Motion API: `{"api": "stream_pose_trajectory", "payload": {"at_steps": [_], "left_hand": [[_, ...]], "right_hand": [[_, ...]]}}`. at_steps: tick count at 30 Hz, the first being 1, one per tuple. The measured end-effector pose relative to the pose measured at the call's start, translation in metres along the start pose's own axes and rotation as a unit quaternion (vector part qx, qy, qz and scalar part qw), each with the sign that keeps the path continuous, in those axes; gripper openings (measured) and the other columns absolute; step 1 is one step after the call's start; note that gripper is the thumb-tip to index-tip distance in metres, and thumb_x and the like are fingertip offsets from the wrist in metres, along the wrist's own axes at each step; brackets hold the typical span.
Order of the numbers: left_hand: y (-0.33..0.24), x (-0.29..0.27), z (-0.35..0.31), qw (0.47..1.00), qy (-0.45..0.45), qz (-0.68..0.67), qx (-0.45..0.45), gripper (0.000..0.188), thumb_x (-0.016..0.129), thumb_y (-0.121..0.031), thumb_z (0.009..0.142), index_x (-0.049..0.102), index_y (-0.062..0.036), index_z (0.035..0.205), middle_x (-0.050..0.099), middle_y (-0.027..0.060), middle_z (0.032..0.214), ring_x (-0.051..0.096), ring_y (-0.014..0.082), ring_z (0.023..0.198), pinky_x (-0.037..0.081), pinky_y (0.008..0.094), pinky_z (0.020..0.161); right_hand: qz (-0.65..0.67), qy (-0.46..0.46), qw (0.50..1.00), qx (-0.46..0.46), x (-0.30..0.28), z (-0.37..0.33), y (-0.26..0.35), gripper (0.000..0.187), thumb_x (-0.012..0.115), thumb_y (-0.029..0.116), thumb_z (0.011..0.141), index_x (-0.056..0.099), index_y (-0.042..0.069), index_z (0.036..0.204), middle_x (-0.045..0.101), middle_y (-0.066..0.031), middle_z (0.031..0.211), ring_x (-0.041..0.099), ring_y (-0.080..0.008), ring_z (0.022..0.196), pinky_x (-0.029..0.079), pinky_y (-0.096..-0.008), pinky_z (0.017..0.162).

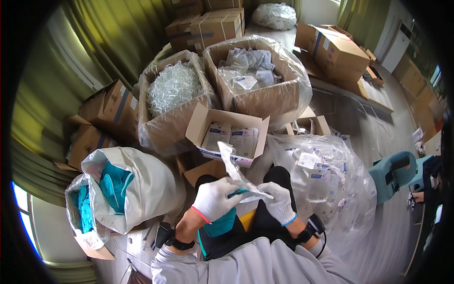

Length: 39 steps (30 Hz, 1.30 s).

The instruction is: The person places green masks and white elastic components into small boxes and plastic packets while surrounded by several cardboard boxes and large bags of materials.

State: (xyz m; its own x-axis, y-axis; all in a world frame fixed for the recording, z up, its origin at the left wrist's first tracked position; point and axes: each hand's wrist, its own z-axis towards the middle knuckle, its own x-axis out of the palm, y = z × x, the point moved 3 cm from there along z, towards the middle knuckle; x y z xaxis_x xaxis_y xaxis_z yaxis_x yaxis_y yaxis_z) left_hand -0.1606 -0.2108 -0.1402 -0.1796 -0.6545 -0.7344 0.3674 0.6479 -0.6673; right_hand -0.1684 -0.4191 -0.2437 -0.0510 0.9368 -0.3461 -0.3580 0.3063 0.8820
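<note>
Both my hands wear white knitted gloves and meet over my lap. My left hand is closed on a piece of teal fabric, its edge showing at the mouth of a white and clear packet. The packet's lower end is pinched by my right hand, while its upper end sticks up loose. More teal fabric lies over my left thigh, below the left hand; whether it is the same piece I cannot tell. Just beyond the packet stands an open carton with flat printed packets inside.
At left, a white sack holds teal fabric pieces. A large clear bag of printed packets sits at right. Ahead are a lined box of clear stringy material and another lined box of packets. A teal chair stands far right.
</note>
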Motion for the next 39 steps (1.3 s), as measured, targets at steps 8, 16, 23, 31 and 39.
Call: {"api": "stream_pose_trajectory", "payload": {"at_steps": [8, 16, 23, 31, 39], "left_hand": [[0.02, -0.031, -0.009, 0.971, -0.162, -0.149, -0.097, 0.016, 0.073, -0.004, 0.08, 0.068, 0.0013, 0.095, 0.068, 0.0086, 0.081, 0.064, 0.0133, 0.076, 0.052, 0.0276, 0.07], [0.061, -0.028, -0.024, 0.968, -0.106, -0.134, -0.183, 0.022, 0.074, -0.014, 0.08, 0.065, 0.001, 0.094, 0.066, 0.0099, 0.076, 0.063, 0.0117, 0.069, 0.053, 0.0282, 0.067], [0.08, -0.015, -0.03, 0.962, -0.1, -0.135, -0.214, 0.029, 0.075, -0.018, 0.074, 0.064, 0.0029, 0.091, 0.063, 0.0131, 0.072, 0.062, 0.0159, 0.068, 0.052, 0.03, 0.068], [0.066, 0.022, -0.023, 0.938, 0.032, -0.279, -0.202, 0.024, 0.077, -0.016, 0.078, 0.064, 0.0011, 0.089, 0.061, 0.0017, 0.073, 0.055, 0.0062, 0.07, 0.049, 0.0249, 0.064], [0.056, 0.039, -0.004, 0.896, -0.002, -0.394, -0.207, 0.024, 0.077, -0.015, 0.081, 0.06, -0.0005, 0.088, 0.058, -0.0003, 0.078, 0.054, 0.0059, 0.072, 0.047, 0.0225, 0.066]], "right_hand": [[0.034, -0.004, 0.994, 0.108, 0.006, -0.004, -0.046, 0.014, 0.069, -0.001, 0.081, 0.069, 0.002, 0.095, 0.068, -0.0076, 0.086, 0.066, -0.0153, 0.073, 0.052, -0.0265, 0.066], [0.21, 0.054, 0.949, 0.231, 0.022, 0.028, -0.033, 0.014, 0.061, 0.009, 0.095, 0.066, -0.002, 0.101, 0.063, 0.0, 0.086, 0.059, -0.0065, 0.078, 0.048, -0.023, 0.07], [0.254, 0.105, 0.929, 0.25, 0.019, 0.031, -0.008, 0.02, 0.061, 0.016, 0.096, 0.067, -0.002, 0.102, 0.063, 0.0002, 0.087, 0.055, -0.0067, 0.08, 0.046, -0.024, 0.074], [0.005, 0.083, 0.974, 0.21, -0.021, 0.001, -0.008, 0.01, 0.072, 0.004, 0.081, 0.067, -0.003, 0.086, 0.064, -0.0061, 0.076, 0.058, -0.0096, 0.07, 0.048, -0.0266, 0.066], [0.031, -0.154, 0.943, 0.295, -0.127, -0.073, -0.066, 0.01, 0.063, 0.007, 0.091, 0.069, -0.001, 0.092, 0.065, -0.0013, 0.082, 0.059, -0.0074, 0.073, 0.048, -0.0233, 0.066]]}}
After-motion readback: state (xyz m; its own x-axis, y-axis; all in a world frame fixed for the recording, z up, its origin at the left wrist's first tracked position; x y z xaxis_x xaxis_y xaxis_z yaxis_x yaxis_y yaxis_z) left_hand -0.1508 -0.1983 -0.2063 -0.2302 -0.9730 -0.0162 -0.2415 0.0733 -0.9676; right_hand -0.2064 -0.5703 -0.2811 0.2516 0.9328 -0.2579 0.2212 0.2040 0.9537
